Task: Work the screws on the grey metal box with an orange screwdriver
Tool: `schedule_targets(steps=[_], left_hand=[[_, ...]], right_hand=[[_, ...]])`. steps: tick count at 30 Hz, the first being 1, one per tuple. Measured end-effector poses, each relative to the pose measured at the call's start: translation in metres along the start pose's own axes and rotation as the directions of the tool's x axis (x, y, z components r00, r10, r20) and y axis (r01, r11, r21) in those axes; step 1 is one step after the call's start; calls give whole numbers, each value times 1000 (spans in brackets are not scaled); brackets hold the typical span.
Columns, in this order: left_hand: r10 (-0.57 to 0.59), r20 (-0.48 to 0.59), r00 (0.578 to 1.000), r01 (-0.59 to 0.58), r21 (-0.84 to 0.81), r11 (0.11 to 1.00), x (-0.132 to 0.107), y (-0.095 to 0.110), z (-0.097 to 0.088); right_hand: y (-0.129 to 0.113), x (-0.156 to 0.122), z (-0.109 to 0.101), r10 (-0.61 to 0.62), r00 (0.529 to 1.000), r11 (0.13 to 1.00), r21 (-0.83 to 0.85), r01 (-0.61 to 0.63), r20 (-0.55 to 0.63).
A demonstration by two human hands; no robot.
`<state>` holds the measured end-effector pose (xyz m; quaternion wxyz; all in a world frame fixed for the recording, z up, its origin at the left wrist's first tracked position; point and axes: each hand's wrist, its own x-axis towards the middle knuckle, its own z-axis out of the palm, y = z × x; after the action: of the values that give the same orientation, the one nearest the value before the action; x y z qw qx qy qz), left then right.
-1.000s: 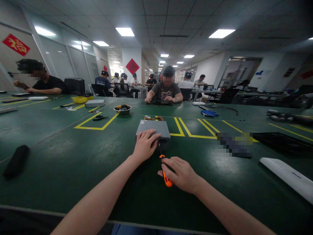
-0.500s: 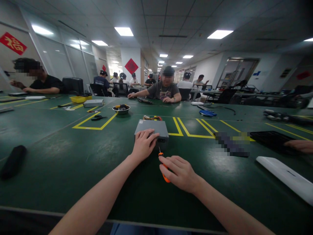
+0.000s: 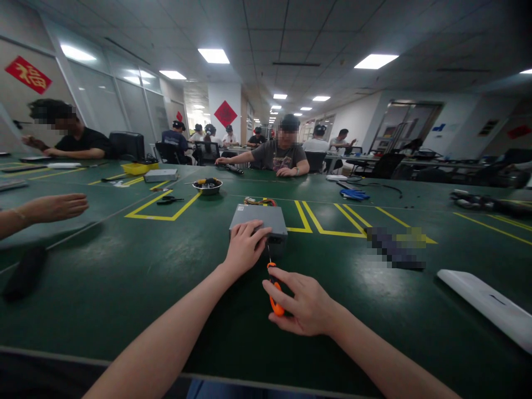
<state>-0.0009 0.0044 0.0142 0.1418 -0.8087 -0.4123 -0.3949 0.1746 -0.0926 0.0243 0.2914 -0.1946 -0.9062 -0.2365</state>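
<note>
A grey metal computer power supply unit [image 3: 261,215] sits on the green table, its bundle of coloured wires [image 3: 260,201] at the far side. My left hand [image 3: 246,244] lies over its near edge, fingers across the top and thumb towards the front face, gripping it in place. In my right hand [image 3: 301,302] is an orange-and-black screwdriver [image 3: 275,296], held between thumb and fingers. Its thin shaft points away from me, with the tip at the front face of the unit below the left thumb; exact contact is too small to make out.
Another person's hand [image 3: 58,208] reaches in from the left above a black object [image 3: 25,271]. A metal bowl of tools [image 3: 206,188], blue gloves [image 3: 353,194] and a white panel [image 3: 486,302] lie around. Across the table sits a person [image 3: 282,149].
My right hand and the screwdriver handle have shifted slightly down, the fingers opening wider around it. Another person's hand has appeared at left; the hand and black tray at right have gone.
</note>
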Motion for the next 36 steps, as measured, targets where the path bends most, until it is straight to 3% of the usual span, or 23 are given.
schedule_targets(steps=[7, 15, 20, 22, 28, 34, 36], left_hand=[[-7, 22, 1000, 7, -12, 1000, -1, -1, 1], [-5, 13, 1000, 5, -17, 1000, 0, 0, -1], [-3, 14, 1000, 3, -24, 1000, 0, -1, -1], [-3, 16, 1000, 3, -21, 1000, -1, -1, -1], [-4, 13, 1000, 4, -12, 1000, 0, 0, -2], [-2, 21, 1000, 3, -11, 1000, 0, 0, -2], [-2, 16, 1000, 2, -15, 1000, 0, -1, -2]], right_hand=[[0, 1, 7, -26, 994, 1000, 2, 26, -102], [-4, 2, -3, -47, 991, 998, 54, 41, 122], [-2, 0, 3, -37, 999, 997, 66, 39, -25], [-2, -2, 4, 2, 1000, 995, 101, 1, -30], [-4, -1, -5, 1, 990, 990, 138, -21, 142], [-2, 0, -1, 16, 999, 993, 121, -13, -28], [-1, -2, -1, 54, 998, 987, 150, -51, -16]])
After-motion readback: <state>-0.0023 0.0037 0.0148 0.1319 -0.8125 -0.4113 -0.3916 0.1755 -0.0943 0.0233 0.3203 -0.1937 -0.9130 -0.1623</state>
